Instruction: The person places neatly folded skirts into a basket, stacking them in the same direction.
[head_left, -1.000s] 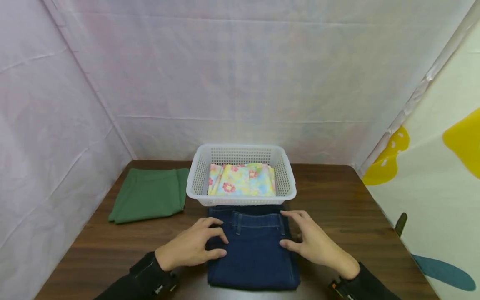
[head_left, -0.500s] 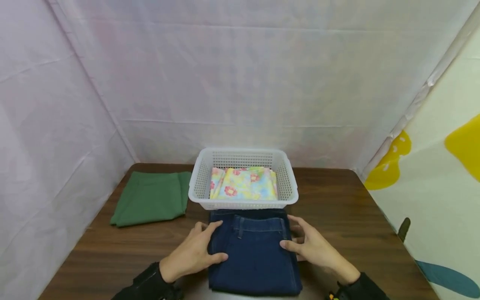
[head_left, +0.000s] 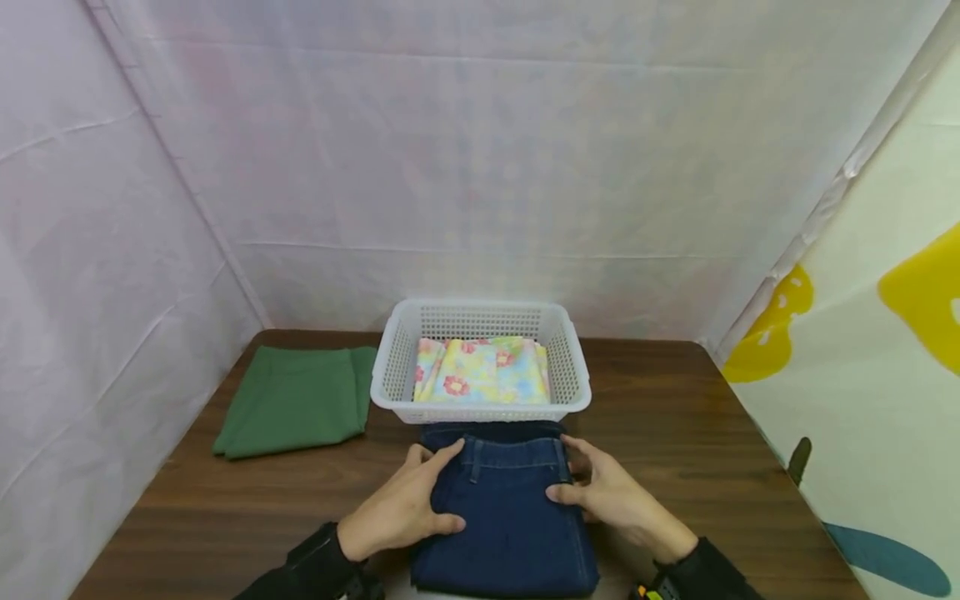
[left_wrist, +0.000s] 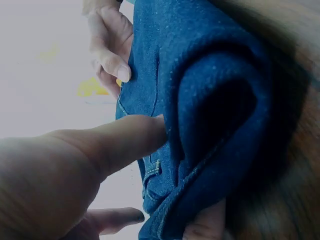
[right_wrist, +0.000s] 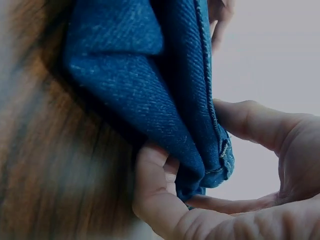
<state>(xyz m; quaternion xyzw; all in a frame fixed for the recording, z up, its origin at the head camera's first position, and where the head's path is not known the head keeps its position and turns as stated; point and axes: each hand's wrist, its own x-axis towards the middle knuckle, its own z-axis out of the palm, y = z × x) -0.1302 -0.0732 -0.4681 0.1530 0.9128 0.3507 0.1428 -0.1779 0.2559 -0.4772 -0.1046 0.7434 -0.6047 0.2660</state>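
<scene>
A pair of folded dark blue jeans (head_left: 513,525) lies on the table in front of the basket, waistband toward the far side. From the left edge, my left hand (head_left: 401,507) grips them, its thumb on top and a fingertip (left_wrist: 206,222) tucked under the layers in the left wrist view. My right hand (head_left: 618,497) holds the opposite edge: the thumb presses the top face while curled fingers (right_wrist: 157,185) reach beneath the fold. In the right wrist view the side of the jeans (right_wrist: 125,95) shows its stacked layers close over the wood.
Just beyond the jeans stands a white perforated plastic basket (head_left: 480,413) with a folded floral cloth (head_left: 487,372) inside. A folded green cloth (head_left: 296,404) lies at the left on the brown wooden table (head_left: 652,408). White fabric walls (head_left: 480,167) enclose the back and sides.
Both hands have closed inward on the jeans from the sides, the left moving right and the right shifting left, fingers going beneath the edges. The head view has shifted slightly.
</scene>
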